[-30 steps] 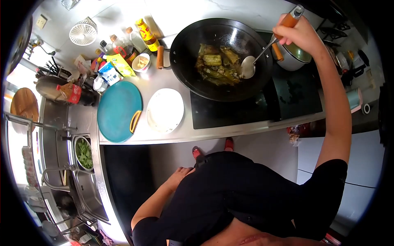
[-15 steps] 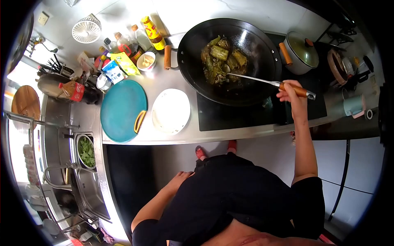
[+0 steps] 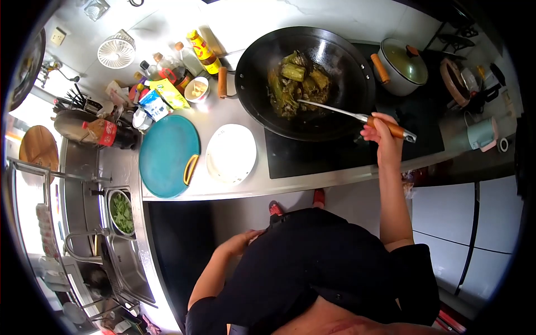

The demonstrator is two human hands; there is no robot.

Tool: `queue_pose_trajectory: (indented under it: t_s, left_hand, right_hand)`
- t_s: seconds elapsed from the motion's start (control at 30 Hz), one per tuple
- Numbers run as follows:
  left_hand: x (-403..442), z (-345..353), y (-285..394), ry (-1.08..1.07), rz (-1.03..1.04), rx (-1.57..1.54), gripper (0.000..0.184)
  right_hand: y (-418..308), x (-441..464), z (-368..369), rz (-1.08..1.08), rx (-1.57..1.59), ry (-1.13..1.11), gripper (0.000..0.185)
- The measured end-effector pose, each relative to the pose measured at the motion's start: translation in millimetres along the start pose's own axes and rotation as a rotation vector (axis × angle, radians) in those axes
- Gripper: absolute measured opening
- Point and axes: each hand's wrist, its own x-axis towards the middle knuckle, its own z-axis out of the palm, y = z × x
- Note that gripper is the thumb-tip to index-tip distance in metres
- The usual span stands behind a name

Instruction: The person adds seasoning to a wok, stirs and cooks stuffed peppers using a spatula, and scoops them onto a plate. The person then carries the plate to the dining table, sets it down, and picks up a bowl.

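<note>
My right hand [image 3: 384, 134] is closed on the wooden handle of a metal ladle [image 3: 335, 108]. The ladle's head is hidden among the cooked green vegetables [image 3: 296, 84] in a large black wok [image 3: 352, 72] on the black cooktop [image 3: 290, 160]. My left hand [image 3: 245, 239] rests against the dark shirt at my waist, away from the counter, its fingers partly hidden. Left of the wok lies a white oval dish [image 3: 231, 153], and beside that a teal board [image 3: 168, 156] with a yellow handle.
A lidded pot [image 3: 405, 64] stands right of the wok. Behind the board are a small bowl [image 3: 196, 89], a yellow-labelled bottle [image 3: 204, 51] and seasoning packets [image 3: 167, 93]. Leafy greens [image 3: 121, 212] sit in a bowl by the sink [image 3: 129, 265] at left.
My right hand has come down from above the lidded pot to the wok's lower right. The ladle's head has moved left from the wok's right side into the vegetables. The vegetables have shifted somewhat.
</note>
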Motion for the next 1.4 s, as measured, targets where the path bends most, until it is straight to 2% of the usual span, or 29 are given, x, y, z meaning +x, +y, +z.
queue_pose_trajectory:
  t_s: [0.07,0.1,0.13,0.17,0.2,0.27,0.37,0.47,0.5,0.6,0.73,0.83,0.93,1.03,1.27,1.4]
  left_hand:
    - [-1,-30,10,0.029,-0.303,-0.115,0.042]
    - [4,-38,5,0.294,-0.245,-0.33,0.03]
    - [10,-44,1,0.551,-0.266,-0.401,0.026]
    - [15,-59,23,0.734,-0.263,-0.499,0.027]
    - [23,-67,14,0.88,-0.308,-0.545,0.038]
    - [38,-79,7,1.058,-0.361,-0.756,0.054]
    - [59,-96,10,1.029,-0.398,-0.915,0.056]
    - [77,-104,-4,0.95,-0.302,-1.025,0.05]
    - [83,-104,-3,0.969,-0.302,-1.018,0.041]
    - [96,-103,-23,1.002,-0.134,-1.11,0.039]
    - [92,-103,-37,1.077,-0.021,-1.187,0.056]
    - [62,-95,-10,1.148,0.128,-1.235,0.061]
    - [23,-110,72,1.145,0.175,-1.093,0.063]
    - [19,-131,138,1.126,0.261,-0.984,0.062]
    - [118,-166,228,0.891,0.428,-0.903,0.064]
    - [195,-167,243,0.779,0.415,-1.076,0.059]
  right_hand:
    - [-3,-8,-11,-0.003,-0.009,0.019,0.022]
    - [-8,-12,-15,-0.003,-0.013,0.025,0.021]
    - [-13,-15,-18,-0.009,-0.016,0.02,0.021]
    - [-19,-17,-21,-0.017,-0.02,0.014,0.02]
    - [-23,-19,-24,-0.026,-0.024,0.007,0.02]
    - [-31,-21,-30,-0.049,-0.036,0.01,0.021]
    - [-46,-24,-37,-0.09,-0.055,-0.011,0.021]
    - [-61,-25,-41,-0.143,-0.069,-0.035,0.021]
    - [-66,-24,-42,-0.155,-0.081,-0.034,0.021]
    - [-79,-21,-42,-0.183,-0.099,-0.006,0.022]
    - [-95,-11,-47,-0.22,-0.106,0.008,0.023]
    - [-113,1,-53,-0.271,-0.131,-0.013,0.026]
    - [-138,14,-54,-0.328,-0.181,-0.037,0.029]
    - [-163,26,-49,-0.388,-0.193,-0.041,0.029]
    - [-223,53,-56,-0.501,-0.225,-0.122,0.025]
    - [-242,52,-50,-0.485,-0.14,-0.106,0.026]
